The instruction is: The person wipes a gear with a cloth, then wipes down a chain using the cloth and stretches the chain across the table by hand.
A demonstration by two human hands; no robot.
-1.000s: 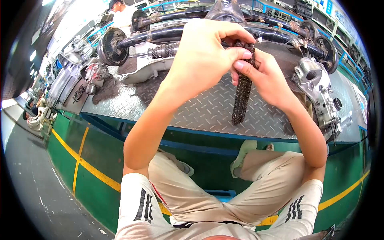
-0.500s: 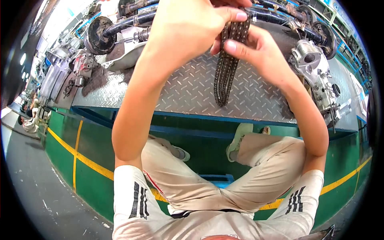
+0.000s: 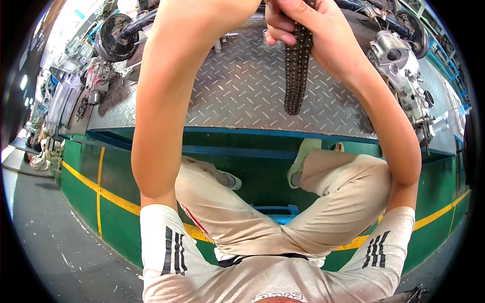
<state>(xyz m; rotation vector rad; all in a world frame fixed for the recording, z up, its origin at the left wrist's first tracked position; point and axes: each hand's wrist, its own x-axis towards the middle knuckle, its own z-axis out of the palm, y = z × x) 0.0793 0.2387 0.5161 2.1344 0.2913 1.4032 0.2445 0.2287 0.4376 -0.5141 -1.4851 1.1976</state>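
A dark metal link chain (image 3: pixel 297 76) hangs folded in long strands above the tread-plate tabletop (image 3: pixel 237 96). My right hand (image 3: pixel 308 20) is closed around its upper part, with the fingers curled over the links. The chain's lower end dangles free below my fist. My left arm reaches up across the view to the top edge, where only the wrist area of my left hand (image 3: pixel 242 9) shows. The left fingers are cut off by the frame, so whether they touch the chain is hidden.
A cast metal housing (image 3: pixel 399 65) stands on the table's right side. At the left lie a reddish-grey mechanical part (image 3: pixel 97 81) and a round hub on a black axle (image 3: pixel 113 38). A small metal fitting (image 3: pixel 228 36) sits behind my left forearm. The blue table edge (image 3: pixel 227 134) runs before my knees.
My left hand has left the chain's visible part and moved up and left, mostly out of view. The chain is higher, hanging more upright from my right hand, which has also risen.
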